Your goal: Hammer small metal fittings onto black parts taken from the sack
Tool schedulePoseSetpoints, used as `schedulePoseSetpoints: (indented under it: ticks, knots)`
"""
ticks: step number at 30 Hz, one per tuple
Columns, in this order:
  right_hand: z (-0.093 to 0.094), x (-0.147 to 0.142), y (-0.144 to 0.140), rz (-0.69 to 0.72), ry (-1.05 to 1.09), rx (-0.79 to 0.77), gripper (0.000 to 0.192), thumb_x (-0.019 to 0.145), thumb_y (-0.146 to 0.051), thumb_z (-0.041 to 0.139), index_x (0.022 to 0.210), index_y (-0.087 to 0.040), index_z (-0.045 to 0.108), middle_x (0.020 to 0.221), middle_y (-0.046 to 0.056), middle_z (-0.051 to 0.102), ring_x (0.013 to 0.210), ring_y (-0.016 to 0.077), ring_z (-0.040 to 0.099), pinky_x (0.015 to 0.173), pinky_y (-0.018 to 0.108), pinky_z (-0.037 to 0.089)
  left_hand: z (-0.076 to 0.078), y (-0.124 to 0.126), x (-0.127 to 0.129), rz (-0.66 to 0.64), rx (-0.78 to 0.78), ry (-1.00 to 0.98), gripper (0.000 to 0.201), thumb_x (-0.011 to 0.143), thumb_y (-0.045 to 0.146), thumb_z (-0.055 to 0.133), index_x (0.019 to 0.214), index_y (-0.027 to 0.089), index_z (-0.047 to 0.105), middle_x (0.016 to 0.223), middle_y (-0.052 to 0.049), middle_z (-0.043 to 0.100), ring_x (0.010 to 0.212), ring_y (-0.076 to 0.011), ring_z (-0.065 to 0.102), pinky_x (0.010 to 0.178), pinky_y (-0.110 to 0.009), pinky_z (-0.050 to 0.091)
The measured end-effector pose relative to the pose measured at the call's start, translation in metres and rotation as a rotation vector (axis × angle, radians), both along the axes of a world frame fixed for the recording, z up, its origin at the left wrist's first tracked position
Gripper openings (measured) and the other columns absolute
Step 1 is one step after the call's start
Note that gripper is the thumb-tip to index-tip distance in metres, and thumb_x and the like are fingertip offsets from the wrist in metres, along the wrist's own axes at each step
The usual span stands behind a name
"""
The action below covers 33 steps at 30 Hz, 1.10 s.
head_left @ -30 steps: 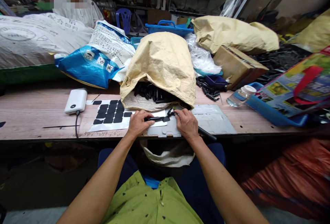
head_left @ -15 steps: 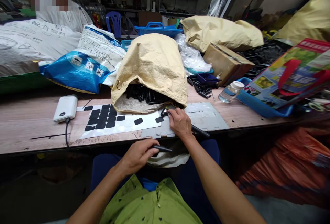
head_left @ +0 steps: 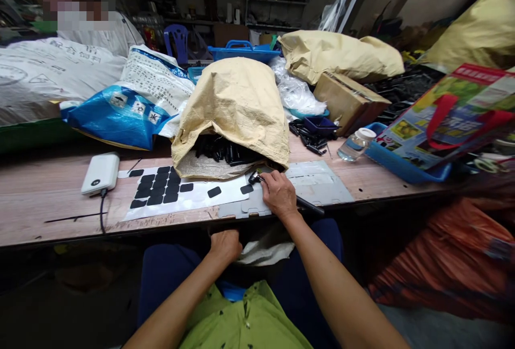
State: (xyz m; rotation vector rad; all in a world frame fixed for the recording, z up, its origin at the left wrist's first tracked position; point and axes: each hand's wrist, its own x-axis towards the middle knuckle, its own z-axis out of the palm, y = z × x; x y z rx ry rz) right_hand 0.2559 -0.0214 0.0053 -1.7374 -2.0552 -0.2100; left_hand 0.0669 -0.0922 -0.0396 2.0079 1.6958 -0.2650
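A: Location of the hammer-like tool (head_left: pixel 309 206) relative to the right hand (head_left: pixel 279 193)?

B: In its grip. Head just left of the fingers; handle emerges right, below the palm, reaching the front edge of the surface (head_left: pixel 52 193).

A: Hand states?

B: Right: closed, pinching the tool near its head. Left hand (head_left: pixel 226 244): nearer the body, below the edge; fingertips hidden, cannot tell whether it holds anything.

A: Neighbours?

B: Left of the right hand, black rounded patches (head_left: pixel 156 188) on a white sheet (head_left: pixel 197 197). Beyond it, a beige sack (head_left: pixel 237 91), mouth facing the hand, black pieces (head_left: pixel 225 153) inside.

A: Writing?

B: White sack (head_left: pixel 60 86), far left of both hands: 配合 legible, remainder uncertain. Blue-and-white sack (head_left: pixel 108 118), beyond the left hand: three pictograms, one an umbrella; small print illegible. Colourful bag (head_left: pixel 422 132), well right of the right hand: lettering, unreadable.

A: Tool's appearance?

B: Shiny dark metal head, plain black handle, middle covered by the hand.
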Motion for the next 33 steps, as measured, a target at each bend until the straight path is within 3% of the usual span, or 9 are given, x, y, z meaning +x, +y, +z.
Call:
schedulePoseSetpoints:
  ticks: [4,9,12,15,18,22,25,28,33]
  knots:
    - [0.000,0.000,0.000,0.000,0.000,0.008,0.025,0.097,-0.027,0.056,0.118,-0.024,0.067,0.102,0.008,0.061,0.097,0.0246,0.050,0.084,0.034,0.039,-0.004,0.010,-0.005,0.088,-0.045,-0.008,0.044,0.081,0.018,0.058,0.122,0.025,0.069,0.128,-0.015,0.070,0.132,-0.0380,0.056,0.100,-0.050,0.051]
    - [-0.001,0.000,0.001,-0.003,0.006,0.014,0.024,0.096,-0.027,0.056,0.117,-0.024,0.068,0.101,0.008,0.062,0.096,0.0245,0.051,0.083,0.033,0.039,0.003,0.006,-0.015,-0.024,-0.003,-0.068,0.035,0.089,0.026,0.052,0.119,0.025,0.070,0.121,-0.014,0.073,0.124,-0.0342,0.063,0.102,-0.047,0.049]
    - [-0.001,0.000,0.000,-0.002,0.008,0.016,0.024,0.096,-0.026,0.056,0.117,-0.024,0.068,0.101,0.009,0.062,0.096,0.0246,0.051,0.083,0.033,0.039,0.023,-0.006,-0.020,-0.130,-0.026,-0.145,0.029,0.091,0.034,0.053,0.107,0.025,0.074,0.111,-0.012,0.076,0.107,-0.0326,0.070,0.089,-0.042,0.052]
    - [0.001,-0.001,0.000,-0.005,0.009,0.011,0.024,0.096,-0.026,0.056,0.117,-0.023,0.067,0.101,0.009,0.062,0.096,0.0248,0.051,0.084,0.034,0.039,0.055,0.000,-0.026,-0.185,-0.077,-0.371,0.025,0.089,0.039,0.056,0.098,0.028,0.076,0.097,-0.005,0.078,0.091,-0.0265,0.072,0.077,-0.034,0.052]
    - [0.001,-0.001,0.000,-0.009,0.012,0.004,0.024,0.096,-0.026,0.056,0.117,-0.024,0.067,0.102,0.009,0.062,0.096,0.0248,0.051,0.084,0.034,0.039,0.085,0.038,-0.030,-0.082,-0.130,-0.631,0.033,0.091,0.044,0.050,0.087,0.022,0.074,0.081,-0.003,0.076,0.070,-0.0192,0.069,0.064,-0.028,0.049]
    - [0.001,0.000,0.000,-0.006,0.014,0.001,0.023,0.096,-0.026,0.056,0.117,-0.024,0.067,0.102,0.008,0.062,0.097,0.0248,0.051,0.084,0.034,0.039,0.102,0.117,-0.025,0.271,0.384,-0.531,0.030,0.085,0.043,0.058,0.091,0.019,0.074,0.081,-0.005,0.075,0.074,-0.0213,0.068,0.068,-0.031,0.049]
    - [0.000,0.001,0.001,0.000,0.013,-0.001,0.023,0.097,-0.026,0.055,0.117,-0.024,0.067,0.102,0.008,0.062,0.097,0.0245,0.051,0.085,0.033,0.039,0.101,0.164,-0.012,0.390,0.537,-0.370,0.031,0.083,0.045,0.060,0.093,0.019,0.074,0.090,-0.010,0.076,0.089,-0.0279,0.069,0.077,-0.036,0.050]
    - [0.000,0.001,0.001,-0.004,0.013,-0.005,0.023,0.097,-0.027,0.055,0.117,-0.024,0.067,0.102,0.007,0.061,0.097,0.0240,0.051,0.084,0.033,0.039,0.097,0.188,0.000,0.439,0.521,-0.274,0.034,0.080,0.045,0.064,0.100,0.019,0.073,0.105,-0.016,0.075,0.101,-0.0336,0.069,0.079,-0.039,0.051]
    - [0.000,0.001,0.001,-0.017,0.013,-0.017,0.022,0.097,-0.028,0.056,0.117,-0.025,0.067,0.102,0.007,0.061,0.097,0.0237,0.051,0.084,0.032,0.039,0.095,0.194,0.003,0.505,0.483,-0.165,0.037,0.072,0.044,0.071,0.100,0.019,0.074,0.108,-0.020,0.074,0.105,-0.0396,0.068,0.079,-0.043,0.052]
